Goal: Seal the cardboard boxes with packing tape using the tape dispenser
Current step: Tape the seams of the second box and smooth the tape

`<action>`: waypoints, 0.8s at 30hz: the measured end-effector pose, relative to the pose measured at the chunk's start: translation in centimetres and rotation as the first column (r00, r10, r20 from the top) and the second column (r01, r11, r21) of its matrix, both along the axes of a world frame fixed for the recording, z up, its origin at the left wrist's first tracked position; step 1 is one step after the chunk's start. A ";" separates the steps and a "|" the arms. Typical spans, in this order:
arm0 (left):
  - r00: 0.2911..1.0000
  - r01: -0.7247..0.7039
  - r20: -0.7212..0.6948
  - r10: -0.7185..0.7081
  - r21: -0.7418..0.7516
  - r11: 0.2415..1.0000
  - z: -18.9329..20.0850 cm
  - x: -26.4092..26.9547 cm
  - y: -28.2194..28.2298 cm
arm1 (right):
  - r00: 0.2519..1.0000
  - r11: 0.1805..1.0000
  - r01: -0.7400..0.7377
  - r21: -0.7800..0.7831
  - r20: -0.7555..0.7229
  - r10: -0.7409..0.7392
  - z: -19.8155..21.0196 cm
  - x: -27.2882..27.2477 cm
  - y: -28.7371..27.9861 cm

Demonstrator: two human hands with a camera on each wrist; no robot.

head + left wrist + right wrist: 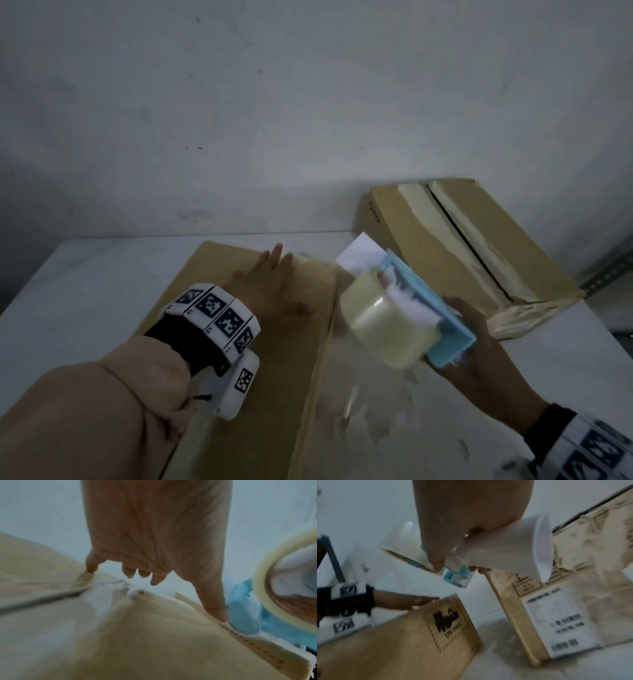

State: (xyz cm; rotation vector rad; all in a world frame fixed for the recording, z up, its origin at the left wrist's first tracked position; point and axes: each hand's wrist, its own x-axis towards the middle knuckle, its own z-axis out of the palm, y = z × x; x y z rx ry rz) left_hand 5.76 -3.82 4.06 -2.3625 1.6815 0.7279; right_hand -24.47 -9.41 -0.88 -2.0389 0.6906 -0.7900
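A flat cardboard box (260, 359) lies in front of me on the white table (85, 291). My left hand (270, 284) presses flat on its top, fingers spread, thumb near the box's right edge. My right hand (479, 346) grips a blue tape dispenser (428, 305) with a roll of clear tape (383, 325), held just right of the box and above it. In the right wrist view my fingers (436, 555) wrap the dispenser's white handle (505, 550). A second box (472, 246) with old tape along its seam leans at the back right.
A white wall (308, 102) closes off the back of the table. A white sheet of paper (359, 255) lies between the two boxes. The second box carries a printed label (563, 622). A metal shelf bracket (609, 274) shows at the far right.
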 end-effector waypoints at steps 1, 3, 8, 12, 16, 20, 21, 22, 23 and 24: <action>1.000 0.008 -0.004 -0.008 -0.006 1.000 0.1 0.4 0.2 | 0.997 0.997 0.019 -0.072 -0.075 -0.024 -0.5 -0.5 1.0; 1.000 0.025 0.002 -0.025 0.000 1.000 0.7 1.3 0.7 | 0.979 0.986 0.011 -0.168 -0.199 -0.045 -1.9 -1.5 2.7; 0.999 0.045 -0.012 -0.045 0.006 0.999 1.5 2.8 1.6 | 0.952 0.954 -0.013 -0.299 -0.297 -0.080 -6.1 -3.6 5.2; 0.996 0.091 0.021 -0.091 0.001 0.996 0.8 3.1 1.2 | 0.876 0.926 -0.076 -0.370 -0.468 -0.115 -9.0 -3.7 5.7; 0.993 0.107 0.051 -0.107 0.004 0.994 -0.1 2.9 0.5 | 0.812 0.911 -0.067 -0.406 -0.553 -0.187 -11.5 -2.5 5.3; 0.994 0.108 0.034 -0.108 -0.012 0.994 -0.7 3.2 0.0 | 0.762 0.922 0.000 -0.388 -0.596 -0.251 -12.7 -1.6 5.3; 0.994 0.110 0.028 -0.109 -0.014 0.994 -0.6 3.3 0.0 | 0.760 0.927 0.007 -0.374 -0.601 -0.248 -12.8 -1.5 5.4; 0.993 0.117 0.029 -0.116 -0.020 0.993 -0.6 3.4 -0.1 | 0.761 0.931 0.008 -0.366 -0.602 -0.243 -12.7 -1.3 5.4; 0.991 0.128 0.032 -0.127 -0.030 0.991 -0.7 3.5 -0.1 | 0.761 0.932 0.003 -0.362 -0.604 -0.237 -12.5 -1.3 5.4; 0.991 0.134 0.034 -0.133 -0.048 0.990 -0.6 3.5 -0.1 | 0.758 0.935 -0.004 -0.356 -0.611 -0.229 -12.0 -1.3 5.4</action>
